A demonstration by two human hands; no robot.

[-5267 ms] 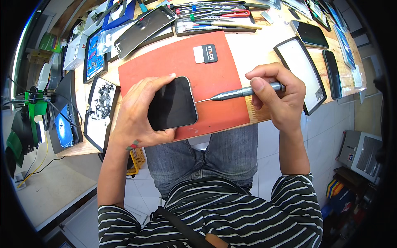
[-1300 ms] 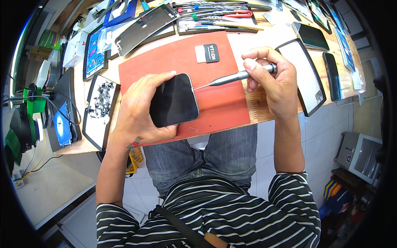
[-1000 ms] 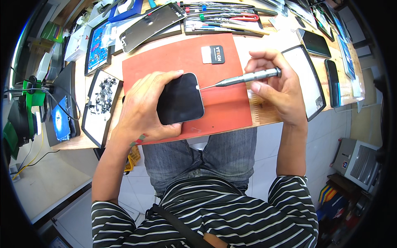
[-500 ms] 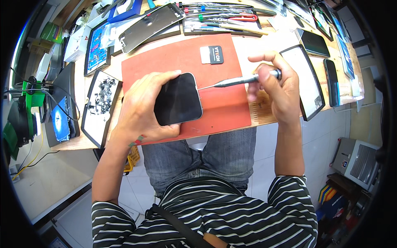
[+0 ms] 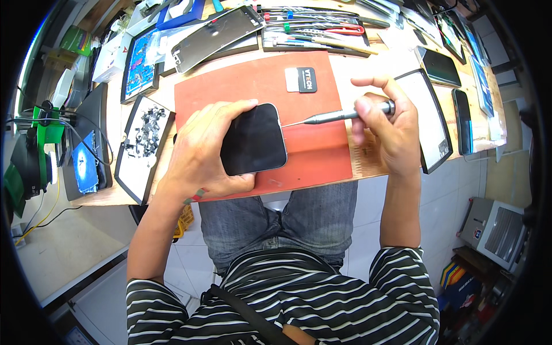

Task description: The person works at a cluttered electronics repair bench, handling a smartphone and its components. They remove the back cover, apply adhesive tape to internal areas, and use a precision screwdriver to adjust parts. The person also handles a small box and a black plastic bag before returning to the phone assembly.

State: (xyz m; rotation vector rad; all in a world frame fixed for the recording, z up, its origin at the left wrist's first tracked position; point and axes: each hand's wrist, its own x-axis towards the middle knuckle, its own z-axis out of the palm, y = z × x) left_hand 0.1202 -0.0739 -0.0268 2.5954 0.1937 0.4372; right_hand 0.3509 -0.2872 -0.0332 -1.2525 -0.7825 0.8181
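Observation:
My left hand [image 5: 199, 144] is closed round a smartphone [image 5: 254, 141] with a dark screen facing up, thumb on the near long side and fingers on the far one. In my right hand [image 5: 388, 123] is a slim grey precision screwdriver [image 5: 336, 116], pinched between thumb and fingers with the index finger raised. Its thin tip meets the phone's right-hand short edge, where small screws seem to stick out. Beneath them lies a red-orange work mat [image 5: 316, 149]. A small black and white card-like piece [image 5: 302, 80] rests on the mat beyond the phone.
Left of the mat stands a white tray [image 5: 129, 178] with small metal parts; a similar tray [image 5: 432, 154] is on the right. Behind are a loose phone screen [image 5: 218, 38] and a tool tray [image 5: 316, 50] of tweezers and drivers. Two phones [image 5: 462, 121] [image 5: 441, 68] lie at the right.
The whole view has shifted slightly, with the bench appearing a little further right and lower. Both hands keep their holds, and the screwdriver tip stays at the phone's edge.

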